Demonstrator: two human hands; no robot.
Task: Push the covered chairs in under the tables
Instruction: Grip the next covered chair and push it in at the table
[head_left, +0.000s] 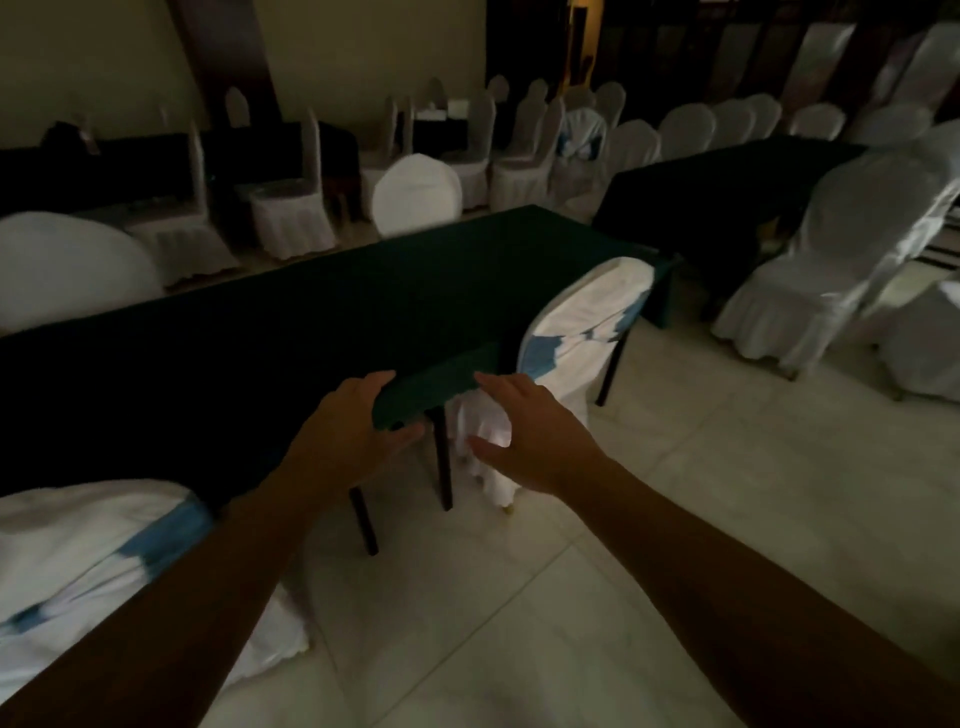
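Observation:
A long table under a dark green cloth (322, 306) runs across the dim room. My left hand (353, 436) grips the hanging edge of that cloth near the table's black legs. My right hand (524, 436) hovers open just right of it, fingers apart, in front of the white skirt of a covered chair (576, 332) with a blue sash. That chair stands tucked against the table's near side. A second white-covered chair with a blue sash (98, 561) stands at the bottom left, beside my left forearm.
A second dark-clothed table (727, 182) stands at the right with white-covered chairs (852, 260) beside it. Several more covered chairs (519, 150) line the far wall and the far side of the near table. Pale tiled floor (675, 519) spreads to my right.

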